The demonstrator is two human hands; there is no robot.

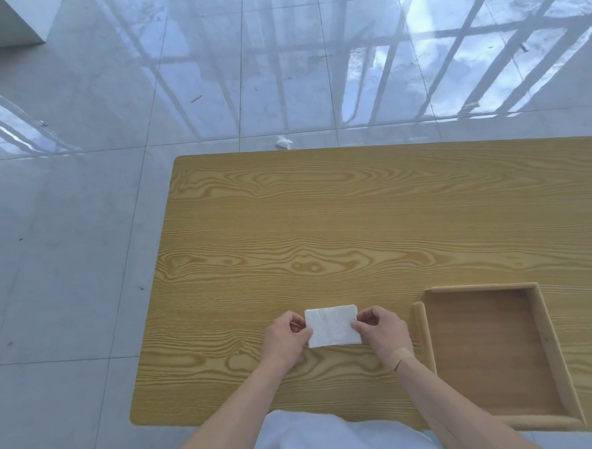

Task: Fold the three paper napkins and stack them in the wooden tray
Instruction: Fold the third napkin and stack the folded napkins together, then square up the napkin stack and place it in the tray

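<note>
A white paper napkin [332, 325], folded into a small rectangle, lies flat on the wooden table [321, 223] near its front edge. My left hand [286, 336] pinches the napkin's left edge and my right hand [380, 329] pinches its right edge. The wooden tray [425, 337] sits to the right of my right hand, and nothing is visible inside it. Only this one napkin shows on the table.
A crumpled white scrap [283, 142] lies on the glossy tiled floor just beyond the table's far edge. The table's left edge [148, 298] drops to the floor. A tan plaster is on my right wrist.
</note>
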